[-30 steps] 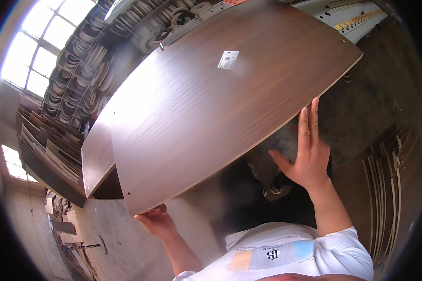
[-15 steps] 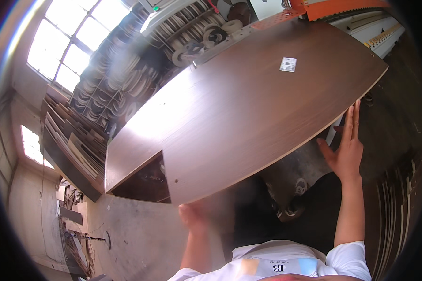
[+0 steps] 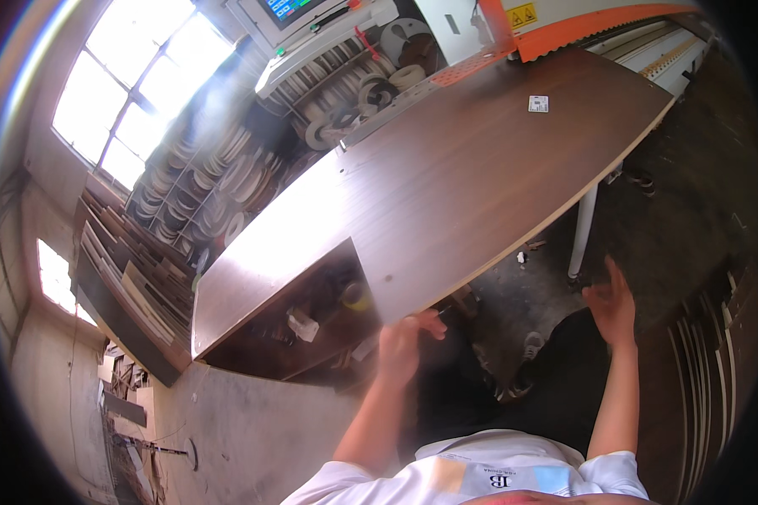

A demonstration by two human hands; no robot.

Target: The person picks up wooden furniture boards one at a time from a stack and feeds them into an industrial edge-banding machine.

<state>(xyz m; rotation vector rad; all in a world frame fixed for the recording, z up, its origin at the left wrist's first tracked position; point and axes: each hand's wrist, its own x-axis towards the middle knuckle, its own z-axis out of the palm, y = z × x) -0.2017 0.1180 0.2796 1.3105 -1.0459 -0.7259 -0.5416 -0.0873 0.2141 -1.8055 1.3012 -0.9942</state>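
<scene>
A large brown wood-grain panel point(image 3: 472, 177) lies flat before me, with a rectangular notch cut into its near left corner. A small white label point(image 3: 538, 103) sticks to its far right part. My left hand point(image 3: 403, 345) is at the panel's near edge beside the notch, its fingers loosely bent and pointing right. Whether the fingertips press on the edge is hard to see. Away from the panel, my right hand point(image 3: 612, 307) hangs in the air with fingers apart and holds nothing.
An orange and white machine point(image 3: 564, 38) with a control screen point(image 3: 290, 7) stands along the far side. Rolls of edge banding point(image 3: 227, 168) fill racks behind. Boards lean at the left point(image 3: 135, 278) and stand at the right point(image 3: 699, 396). A metal leg point(image 3: 583, 231) shows below the panel.
The panel has shifted away from me and to the right, and more shows through its notch. My right hand has left its edge and drawn back; my left hand has moved right and forward.
</scene>
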